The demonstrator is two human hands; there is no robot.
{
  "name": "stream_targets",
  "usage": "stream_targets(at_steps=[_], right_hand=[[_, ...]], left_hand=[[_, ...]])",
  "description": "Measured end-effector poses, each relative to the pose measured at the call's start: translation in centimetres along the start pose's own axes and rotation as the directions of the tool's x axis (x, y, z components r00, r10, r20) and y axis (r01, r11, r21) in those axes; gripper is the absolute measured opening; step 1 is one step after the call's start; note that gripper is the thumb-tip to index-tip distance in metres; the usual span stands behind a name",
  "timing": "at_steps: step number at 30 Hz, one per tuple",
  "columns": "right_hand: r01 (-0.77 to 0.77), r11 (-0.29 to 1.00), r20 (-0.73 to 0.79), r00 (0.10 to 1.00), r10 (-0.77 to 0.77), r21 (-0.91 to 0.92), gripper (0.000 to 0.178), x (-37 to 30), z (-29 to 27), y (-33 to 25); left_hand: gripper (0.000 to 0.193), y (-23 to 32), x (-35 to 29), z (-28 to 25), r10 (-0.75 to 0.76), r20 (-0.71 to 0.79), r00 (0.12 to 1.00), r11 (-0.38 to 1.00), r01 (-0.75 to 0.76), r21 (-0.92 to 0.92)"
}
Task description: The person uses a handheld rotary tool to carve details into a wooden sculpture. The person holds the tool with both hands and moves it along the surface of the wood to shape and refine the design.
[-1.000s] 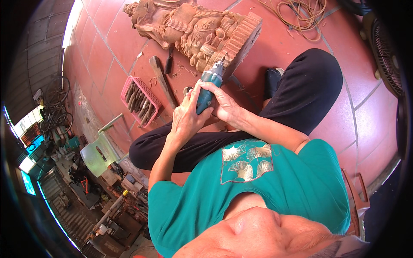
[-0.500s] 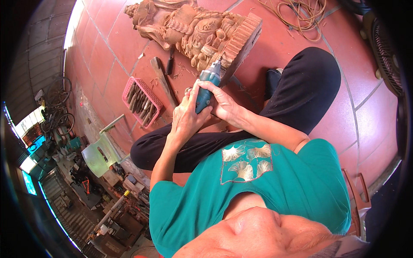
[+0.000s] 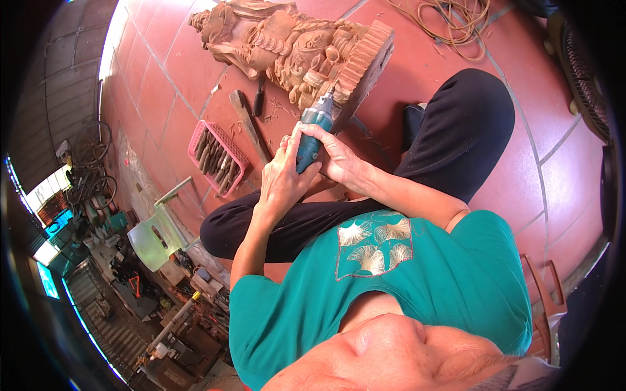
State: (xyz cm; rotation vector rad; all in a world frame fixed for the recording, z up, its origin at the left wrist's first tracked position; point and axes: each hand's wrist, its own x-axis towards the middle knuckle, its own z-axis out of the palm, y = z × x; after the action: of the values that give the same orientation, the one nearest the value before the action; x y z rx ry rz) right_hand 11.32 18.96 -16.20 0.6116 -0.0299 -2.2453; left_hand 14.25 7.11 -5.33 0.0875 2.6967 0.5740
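Observation:
A teal, metal-nosed die grinder [image 3: 315,122] is held between my two hands, its tip touching or very near the lower carved edge of a wooden statue [image 3: 283,45]. The statue lies on its side on the red tiles, its ridged base toward the right. Around the grinder's rear body, my left hand [image 3: 279,179] is closed from the left side. My right hand [image 3: 339,158] is closed on the same body from the right, thumb along the top. The exact contact of the bit with the wood is too small to make out.
Left of my hands lie a pink basket [image 3: 243,158] of wooden-handled tools, a long wooden stick [image 3: 246,120] and a dark-handled tool [image 3: 259,98]. My bent knees flank the work. Farther out are a coiled cord [image 3: 460,29], a fan [image 3: 582,81] and a pale green chair [image 3: 155,240].
The whole view has shifted very slightly. Both hands keep the same hold on the die grinder, and its tip stays at about the same place on the statue.

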Motion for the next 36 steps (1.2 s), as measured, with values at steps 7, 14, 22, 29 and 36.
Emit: stream_targets(at_steps=[7,14,22,29,36], right_hand=[[0.018,0.999,-0.074,0.997,-0.021,-0.043,0.031,-1.2,1.2,-0.2],[-0.007,1.0,-0.028,1.0,0.007,0.001,0.031,-1.1,0.3,0.0],[-0.001,1.0,-0.057,0.998,0.0,-0.006,0.03,-2.3,0.7,-0.2],[0.016,1.0,-0.052,0.998,-0.016,-0.002,0.03,-2.6,0.3,-0.2],[0.008,1.0,-0.055,0.998,-0.008,0.011,0.035,-2.6,-0.1,0.1]], left_hand=[[0.083,0.5,0.1,-0.3,0.033,-0.034,0.999,0.998,-0.031,0.063],[0.083,1.1,0.1,-0.6,0.036,0.008,0.999,0.998,-0.036,0.045],[0.083,1.5,0.1,-0.7,0.011,0.065,0.998,0.998,-0.014,0.055],[0.082,1.7,0.1,-0.8,0.039,0.074,0.997,0.999,-0.04,0.023],[0.083,1.4,0.0,-0.8,0.031,0.101,0.994,0.999,-0.033,0.015]])
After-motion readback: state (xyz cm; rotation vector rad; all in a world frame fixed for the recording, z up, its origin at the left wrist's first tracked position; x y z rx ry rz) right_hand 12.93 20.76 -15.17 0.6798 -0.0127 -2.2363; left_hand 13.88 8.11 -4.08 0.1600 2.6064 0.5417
